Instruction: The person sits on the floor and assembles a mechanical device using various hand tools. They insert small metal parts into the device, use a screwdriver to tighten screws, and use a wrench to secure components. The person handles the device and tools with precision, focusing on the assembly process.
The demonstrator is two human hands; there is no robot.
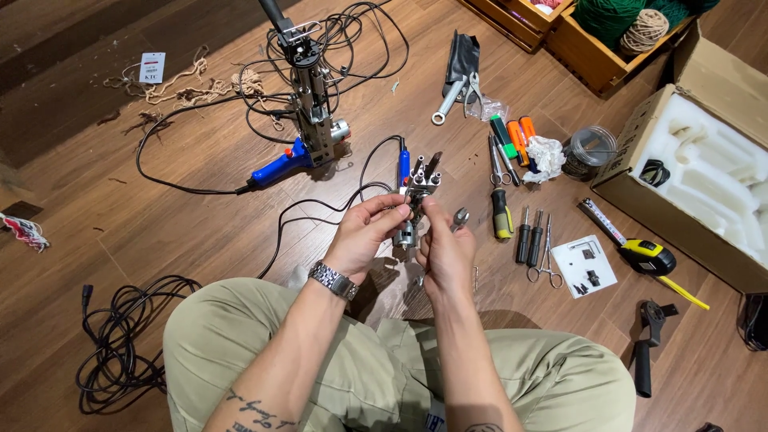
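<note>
Both hands are closing around the small metal motor assembly (416,204) above our lap, left hand (364,236) gripping its body, right hand (444,252) pinching a fitting at its side, so we are judging this mid-assembly, needing a steady, fine turn next.

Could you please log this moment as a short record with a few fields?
setting: person seated cross-legged on a wooden floor
left hand: grips a small metal motor assembly from the left
right hand: fingers pinch the same assembly from the right
wrist: metal watch on the left arm
beyond the hands: blue-handled power tool with black cord
to the right: yellow-handled screwdriver, scissors, yellow tape measure, open cardboard box with white foam
far left: coiled black cable
</note>
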